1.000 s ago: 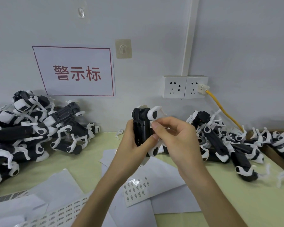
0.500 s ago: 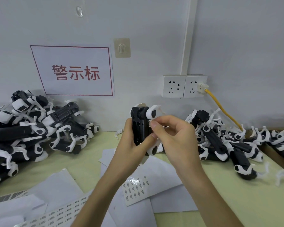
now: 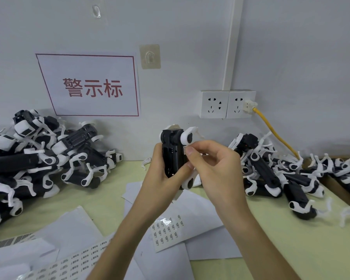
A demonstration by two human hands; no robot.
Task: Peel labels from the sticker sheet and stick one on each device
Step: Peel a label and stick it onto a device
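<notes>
A black-and-white device [image 3: 172,156] is held upright above the table [image 3: 291,243], approx. mid-frame. It is gripped round the body by the left hand [image 3: 160,178], fingers and thumb curled. A small white label [image 3: 185,149] is pinched at the device's right edge by the right hand [image 3: 216,168], thumb tip and bent forefinger on it. The sticker sheet [image 3: 168,232] is laid flat on white papers [image 3: 202,211] below the wrists. Similar units are heaped in a left pile [image 3: 38,158] & a right pile [image 3: 271,174]. A red-lettered sign [image 3: 91,87] and wall sockets [image 3: 226,104] are seen behind.
</notes>
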